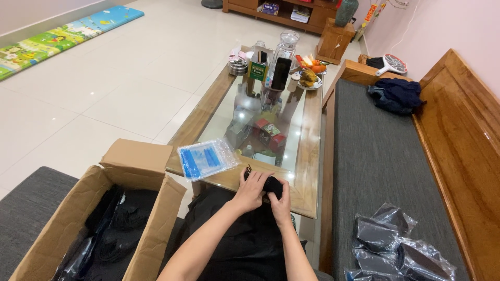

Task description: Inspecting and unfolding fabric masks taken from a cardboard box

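— Black cloth item (pixel 272 185), small and bunched: where is it logged?
— Lower centre of the frame, on the near wooden edge of the glass-topped worktop (pixel 307 171), pressed between both hands. Left hand (pixel 252 189): fingers curled over its left side, grasping it. Right hand (pixel 282 202): grip closed on its right end from below.
— Handling note?
— My judgement: keep it flat on the wood, thumbs on top, and square the edges before letting go, so the soft cloth does not spring open.
— Adjacent entries?
— Stack of clear bags with blue print (pixel 207 158), just left of the hands. Open cardboard box (pixel 133 208) of dark bagged goods, lower left. Filled clear bags (pixel 396 247), lower right, on the grey-cushioned wooden bench (pixel 385 156).
— Surface and room?
— Glass centre, wood frame; bottles and a fruit plate crowd the far end. Pale tiled floor (pixel 104 88), a colourful play mat (pixel 57 39) upper left.
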